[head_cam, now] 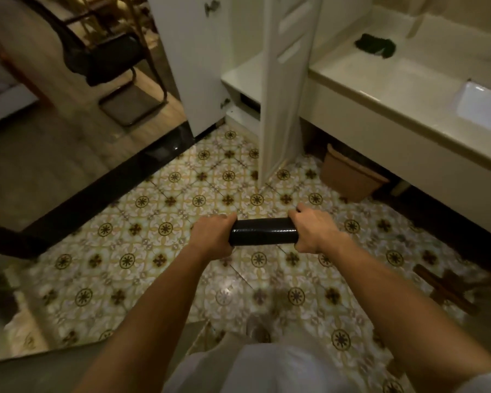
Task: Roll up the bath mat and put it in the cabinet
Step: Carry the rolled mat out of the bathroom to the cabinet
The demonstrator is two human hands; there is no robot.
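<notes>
Above the floor, hidden: we hold the bath mat [262,231] rolled; both its ends are covered by our hands, so we cannot make out the spiral.
Cabinet [240,80]: interior mostly screened by its open door [285,80]; only a white shelf edge shows.
Blur: frame edges are smeared; the brown basket [349,177] under the counter [380,89] is half cut off by it.
Mat axis: horizontal, running left to right across our view, clear of the tiles.
Left hand [213,236]: closed around the mat's left end.
Right hand [313,229]: closed around the right end.
Materials: mat is a glossy black cylinder; floor tiles [153,222] are cream with dark rosette patterns; counter is smooth and pale.
</notes>
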